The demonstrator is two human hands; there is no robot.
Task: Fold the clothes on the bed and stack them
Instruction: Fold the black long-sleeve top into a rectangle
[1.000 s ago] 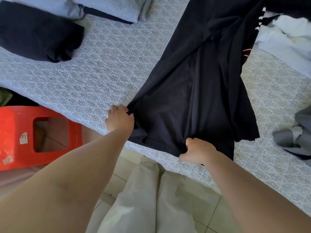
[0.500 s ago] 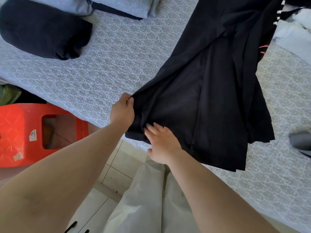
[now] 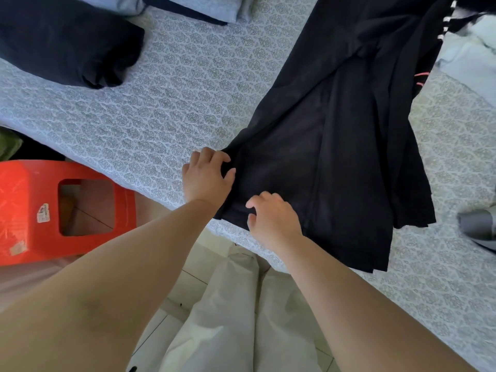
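A long black garment (image 3: 335,124) lies stretched across the patterned bed (image 3: 174,98), its near end reaching the bed's front edge. My left hand (image 3: 206,175) grips the garment's near left corner, thumb over the cloth. Just to the right, my right hand (image 3: 271,216) rests on the same end with its fingers curled on the fabric; whether it pinches the cloth I cannot tell. A folded dark garment (image 3: 67,47) sits at the far left of the bed.
A red plastic stool (image 3: 53,210) stands on the floor left of the bed. Grey pillows (image 3: 204,4) lie at the top. White clothes (image 3: 469,55) are heaped at the upper right, and a grey garment (image 3: 480,226) lies at the right edge. My light trousers (image 3: 236,318) are below.
My right hand slid left along the garment's near hem, from the right part to beside my left hand. The left hand kept its grip on the corner.
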